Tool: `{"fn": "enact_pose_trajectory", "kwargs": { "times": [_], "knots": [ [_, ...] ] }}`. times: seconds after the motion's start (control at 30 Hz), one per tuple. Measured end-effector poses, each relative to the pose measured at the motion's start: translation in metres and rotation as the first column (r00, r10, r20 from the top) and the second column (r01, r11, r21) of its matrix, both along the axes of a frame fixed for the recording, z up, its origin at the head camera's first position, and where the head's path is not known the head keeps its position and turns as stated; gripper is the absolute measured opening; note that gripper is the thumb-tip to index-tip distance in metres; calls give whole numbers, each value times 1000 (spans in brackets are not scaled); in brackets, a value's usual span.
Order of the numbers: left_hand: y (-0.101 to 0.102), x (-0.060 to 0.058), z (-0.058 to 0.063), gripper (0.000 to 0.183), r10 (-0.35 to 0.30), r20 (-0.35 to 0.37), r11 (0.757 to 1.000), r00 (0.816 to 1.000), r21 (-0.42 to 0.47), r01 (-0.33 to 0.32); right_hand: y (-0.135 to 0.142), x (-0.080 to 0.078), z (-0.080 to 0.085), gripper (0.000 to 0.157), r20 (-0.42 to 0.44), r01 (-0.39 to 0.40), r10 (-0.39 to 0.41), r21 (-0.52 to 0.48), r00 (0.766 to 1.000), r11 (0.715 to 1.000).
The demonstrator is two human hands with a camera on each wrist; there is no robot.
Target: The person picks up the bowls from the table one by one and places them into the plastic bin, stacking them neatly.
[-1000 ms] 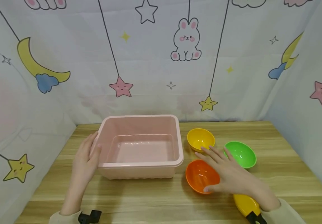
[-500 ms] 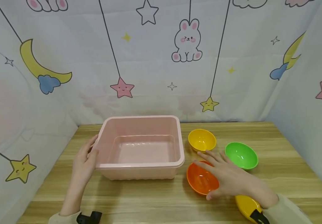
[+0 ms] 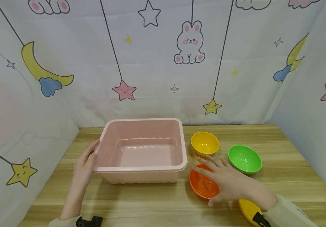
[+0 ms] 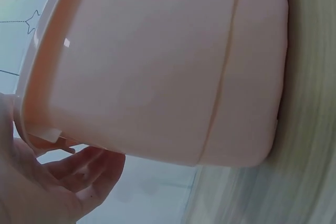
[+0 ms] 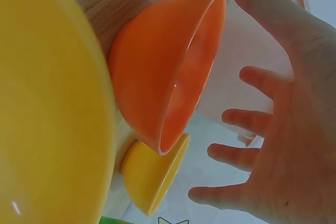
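Observation:
A pink rectangular plastic basin (image 3: 143,177) stands on the wooden table, with nothing inside it. My left hand (image 3: 82,168) holds its left end, thumb at the rim and fingers curled below it on the outside, as the left wrist view shows. Over an orange bowl (image 3: 200,187) hovers my right hand (image 3: 229,184), fingers spread and palm down. In the right wrist view there is a gap between the fingers and the orange bowl (image 5: 152,61). Behind it sits a small yellow bowl (image 3: 205,143), and a green bowl (image 3: 245,159) lies farther right.
Another yellow item (image 3: 248,209), rounded like a bowl, is partly hidden under the right forearm; it looms large in the right wrist view. A white cloth (image 3: 151,63) printed with stars and a rabbit hangs behind and beside the wooden table (image 3: 140,205).
My right hand has shifted slightly towards me over the orange bowl. My left thumb has come down to the basin's rim. The bowls stay in place.

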State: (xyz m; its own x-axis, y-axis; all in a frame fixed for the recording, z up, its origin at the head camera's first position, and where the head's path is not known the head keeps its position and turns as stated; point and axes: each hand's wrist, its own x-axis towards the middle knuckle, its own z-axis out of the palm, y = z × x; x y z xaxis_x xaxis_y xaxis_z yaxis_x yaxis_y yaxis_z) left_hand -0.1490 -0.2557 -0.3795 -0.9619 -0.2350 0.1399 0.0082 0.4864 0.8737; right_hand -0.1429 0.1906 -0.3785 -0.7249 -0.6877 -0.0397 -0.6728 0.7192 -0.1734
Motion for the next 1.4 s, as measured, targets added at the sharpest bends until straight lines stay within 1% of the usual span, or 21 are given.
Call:
{"fn": "enact_pose_trajectory", "kwargs": {
  "times": [0.13, 0.23, 0.3, 0.37, 0.47, 0.57, 0.77, 1.0, 1.2, 1.27, 1.4],
  "knots": [
    [-2, -2, -2, 46, -21, 25, 997, 999, 69, 19, -2, 0, 0, 105, 25, 3, -3, 7, 1000, 1000],
    [-4, -3, -3, 47, -37, 49, 994, 998, 104, 32, -3, -1, 0, 105, 35, 5, -5, 11, 999, 1000],
    [-5, -4, -3, 48, -57, 64, 987, 996, 155, 47, -3, -1, 0, 105, 44, 7, -8, 17, 999, 1000],
    [-7, -4, -3, 48, -74, 75, 976, 994, 210, 57, -3, -1, 0, 104, 48, 9, -10, 22, 999, 1000],
    [-10, -6, -4, 49, -102, 74, 948, 992, 308, 75, -4, -1, 0, 105, 59, 16, -18, 31, 998, 999],
    [-12, -6, -5, 48, -126, 58, 929, 990, 357, 97, -4, -1, 1, 105, 67, 23, -25, 31, 997, 999],
    [-15, -6, -8, 47, -152, 28, 911, 988, 392, 129, -6, -1, 1, 106, 100, 44, -47, 35, 994, 998],
    [-17, -5, -10, 46, -176, -28, 881, 984, 440, 170, -6, -2, -1, 105, 128, 44, -49, 45, 991, 998],
    [-19, -5, -11, 47, -197, -39, 858, 980, 476, 191, -7, -4, -1, 105, 150, 49, -55, 49, 987, 998],
    [-20, -5, -11, 47, -201, -37, 854, 979, 483, 194, -7, -4, 0, 105, 164, 52, -59, 47, 985, 998],
    [-21, -6, -9, 47, -202, -12, 861, 979, 474, 183, -7, -4, 1, 104, 205, 64, -71, 38, 976, 997]
  ]
}}
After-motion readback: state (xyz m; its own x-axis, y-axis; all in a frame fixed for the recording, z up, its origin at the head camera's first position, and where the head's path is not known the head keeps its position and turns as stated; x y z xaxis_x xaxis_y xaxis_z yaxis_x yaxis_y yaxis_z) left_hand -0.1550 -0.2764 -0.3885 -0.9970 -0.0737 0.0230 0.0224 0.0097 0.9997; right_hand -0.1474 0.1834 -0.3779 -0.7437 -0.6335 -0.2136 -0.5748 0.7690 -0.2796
